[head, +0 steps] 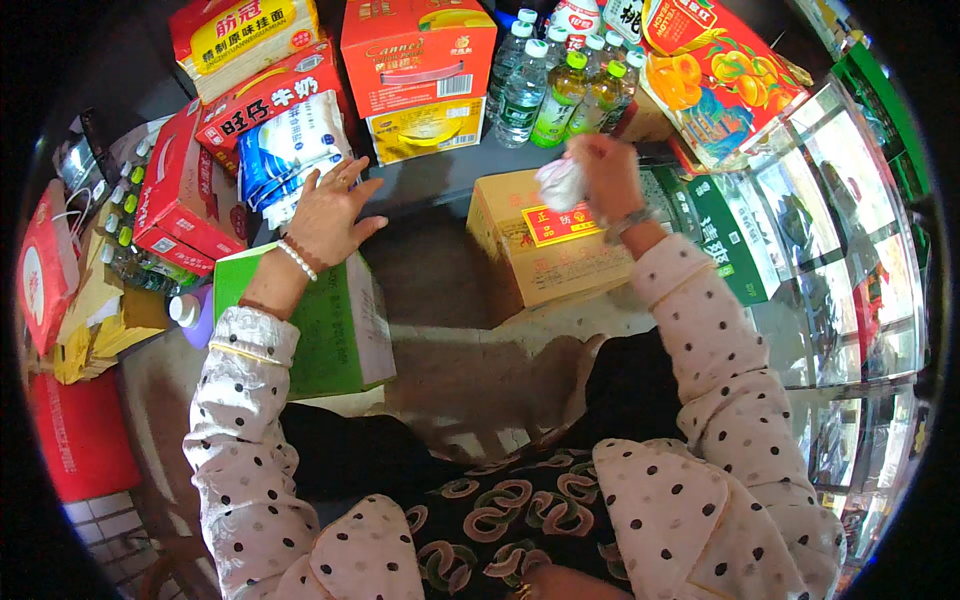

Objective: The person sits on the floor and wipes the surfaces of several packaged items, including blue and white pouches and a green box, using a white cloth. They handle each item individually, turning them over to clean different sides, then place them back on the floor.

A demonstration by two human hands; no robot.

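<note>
My right hand (611, 180) is closed around a crumpled white cloth or tissue (561, 186). It is above a brown cardboard carton (577, 274) with a red and yellow label, just in front of the bottles. My left hand (326, 214) has its fingers spread and holds nothing. Its fingertips overlap blue and white plastic packets (281, 146), and I cannot tell whether they touch. Those packets lean against a red milk carton (266, 94). Below my left wrist stands a green box (322, 330) with a white side.
Clear-capped water and green tea bottles (525, 94) stand at the back. Red canned-peach boxes (420, 60) flank them, one atop a yellow box (427, 131). Noodle packs (247, 37) top the milk carton. Glass shelving (847, 225) lines the right; a purple bottle (196, 315) is left.
</note>
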